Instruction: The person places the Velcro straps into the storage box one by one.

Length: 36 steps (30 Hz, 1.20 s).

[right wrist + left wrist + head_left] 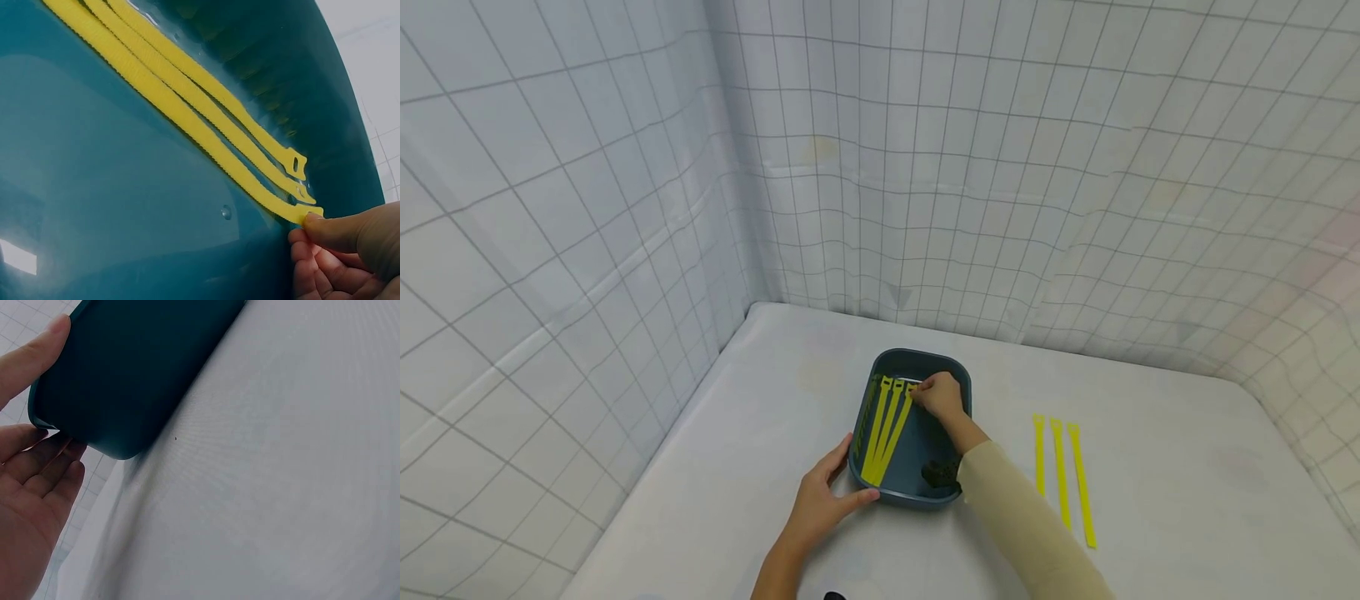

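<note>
A dark teal plastic basin (917, 446) sits on the white table. Inside it, along its left side, lie three yellow hook-and-loop cable straps with slotted heads at the far end. My right hand (943, 396) reaches in and pinches the head of the rightmost strap (187, 128) between thumb and fingers. The other two straps lie close beside that one in the right wrist view. My left hand (820, 498) grips the basin's near left corner, thumb on the near side and fingers on the left side. In the left wrist view the fingers (47, 465) touch the outer wall.
Three more yellow straps (1062, 471) lie side by side on the table (1180, 483) right of the basin, partly covered by my right sleeve (1026, 525). A dark object (936, 473) shows by my right wrist. Grid-patterned curtains (925, 192) enclose the table's back and sides.
</note>
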Each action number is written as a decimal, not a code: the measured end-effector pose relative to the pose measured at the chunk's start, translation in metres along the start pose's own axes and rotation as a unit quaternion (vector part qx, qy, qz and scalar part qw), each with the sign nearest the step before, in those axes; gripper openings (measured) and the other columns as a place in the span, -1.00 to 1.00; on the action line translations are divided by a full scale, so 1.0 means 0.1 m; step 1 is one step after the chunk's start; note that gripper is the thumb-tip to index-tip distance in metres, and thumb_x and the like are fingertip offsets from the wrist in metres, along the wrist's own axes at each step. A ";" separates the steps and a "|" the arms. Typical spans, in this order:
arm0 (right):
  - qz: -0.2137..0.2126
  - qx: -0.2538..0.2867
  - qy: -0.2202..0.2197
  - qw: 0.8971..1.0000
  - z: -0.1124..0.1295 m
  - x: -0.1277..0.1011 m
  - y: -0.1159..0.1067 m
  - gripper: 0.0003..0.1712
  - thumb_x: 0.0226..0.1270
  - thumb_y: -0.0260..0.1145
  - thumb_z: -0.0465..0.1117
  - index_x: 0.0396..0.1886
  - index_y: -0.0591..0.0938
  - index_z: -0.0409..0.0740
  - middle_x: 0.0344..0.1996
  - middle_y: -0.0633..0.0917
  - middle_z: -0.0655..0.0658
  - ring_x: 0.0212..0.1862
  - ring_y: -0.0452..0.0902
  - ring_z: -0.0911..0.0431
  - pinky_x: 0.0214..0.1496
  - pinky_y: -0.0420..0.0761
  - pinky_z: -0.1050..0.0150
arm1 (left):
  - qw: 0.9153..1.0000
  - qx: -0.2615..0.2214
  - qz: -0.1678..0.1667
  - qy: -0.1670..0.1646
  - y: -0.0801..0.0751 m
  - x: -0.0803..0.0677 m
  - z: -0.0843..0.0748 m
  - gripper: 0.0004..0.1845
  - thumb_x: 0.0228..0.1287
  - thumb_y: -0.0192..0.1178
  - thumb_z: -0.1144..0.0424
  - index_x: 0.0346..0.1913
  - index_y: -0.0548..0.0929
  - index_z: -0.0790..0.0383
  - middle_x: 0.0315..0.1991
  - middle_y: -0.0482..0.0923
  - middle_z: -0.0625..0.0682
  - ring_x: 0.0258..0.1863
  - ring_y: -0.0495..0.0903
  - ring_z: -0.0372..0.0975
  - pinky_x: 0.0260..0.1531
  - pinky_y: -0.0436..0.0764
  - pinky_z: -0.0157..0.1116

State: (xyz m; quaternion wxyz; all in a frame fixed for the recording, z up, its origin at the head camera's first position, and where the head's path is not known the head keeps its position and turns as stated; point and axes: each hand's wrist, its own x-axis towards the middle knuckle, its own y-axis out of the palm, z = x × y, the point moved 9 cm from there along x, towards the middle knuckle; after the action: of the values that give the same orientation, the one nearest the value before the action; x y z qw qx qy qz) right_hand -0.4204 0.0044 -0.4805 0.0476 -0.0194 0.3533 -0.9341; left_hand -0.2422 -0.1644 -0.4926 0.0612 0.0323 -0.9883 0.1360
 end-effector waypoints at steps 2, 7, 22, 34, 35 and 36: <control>-0.001 0.000 -0.002 1.000 0.01 0.00 0.00 -0.88 0.08 0.39 -0.31 -0.54 0.69 -0.32 -0.65 0.64 -0.09 -0.56 0.54 0.12 -0.52 0.60 0.26 | 1.000 -0.001 0.000 0.000 0.00 0.00 0.00 -0.03 -0.16 0.48 0.09 0.36 0.24 0.24 0.32 0.22 0.07 0.28 0.22 -0.12 0.22 0.28 -0.23; -0.009 0.000 0.002 1.000 0.01 0.01 -0.02 -0.87 0.08 0.39 -0.31 -0.52 0.69 -0.33 -0.64 0.63 -0.10 -0.56 0.53 0.13 -0.52 0.60 0.28 | 1.000 0.000 -0.003 -0.001 -0.01 0.00 0.00 -0.03 -0.17 0.48 0.09 0.35 0.24 0.25 0.32 0.22 0.07 0.28 0.22 -0.12 0.22 0.28 -0.22; -0.019 -0.006 -0.012 1.000 0.03 0.01 -0.03 -0.85 0.13 0.36 -0.29 -0.50 0.71 -0.33 -0.63 0.65 -0.10 -0.57 0.52 0.14 -0.53 0.59 0.30 | 1.000 0.002 -0.004 0.000 -0.01 0.00 -0.01 -0.02 -0.18 0.49 0.08 0.36 0.24 0.25 0.32 0.23 0.07 0.28 0.22 -0.12 0.22 0.29 -0.21; -0.011 0.020 -0.024 0.999 0.06 -0.02 0.00 -0.88 0.13 0.35 -0.32 -0.46 0.71 -0.33 -0.52 0.67 -0.15 -0.50 0.57 0.09 -0.49 0.62 0.27 | 1.000 0.007 0.001 -0.010 -0.01 -0.01 0.06 -0.04 -0.16 0.47 0.04 0.36 0.25 0.21 0.32 0.22 0.07 0.29 0.20 -0.11 0.23 0.26 -0.20; -0.012 0.027 -0.029 0.999 0.06 -0.02 -0.01 -0.89 0.13 0.35 -0.32 -0.45 0.71 -0.33 -0.51 0.68 -0.15 -0.49 0.57 0.08 -0.48 0.63 0.26 | 1.000 0.008 0.002 -0.009 0.00 0.00 0.06 -0.04 -0.15 0.47 0.04 0.36 0.25 0.21 0.32 0.22 0.07 0.29 0.20 -0.11 0.23 0.26 -0.20; -0.011 0.035 -0.037 0.999 0.07 -0.02 -0.01 -0.88 0.14 0.34 -0.32 -0.44 0.71 -0.34 -0.50 0.68 -0.16 -0.48 0.58 0.07 -0.47 0.63 0.25 | 1.000 0.008 0.002 -0.006 0.00 0.00 0.06 -0.04 -0.15 0.47 0.04 0.35 0.25 0.22 0.31 0.23 0.07 0.29 0.21 -0.11 0.23 0.27 -0.19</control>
State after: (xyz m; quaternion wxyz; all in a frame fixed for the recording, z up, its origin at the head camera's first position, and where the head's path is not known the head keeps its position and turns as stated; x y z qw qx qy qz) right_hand -0.4178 0.0001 -0.4745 0.0510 -0.0564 0.3180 -0.9450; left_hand -0.2427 -0.1662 -0.4980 0.0545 0.0320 -0.9875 0.1443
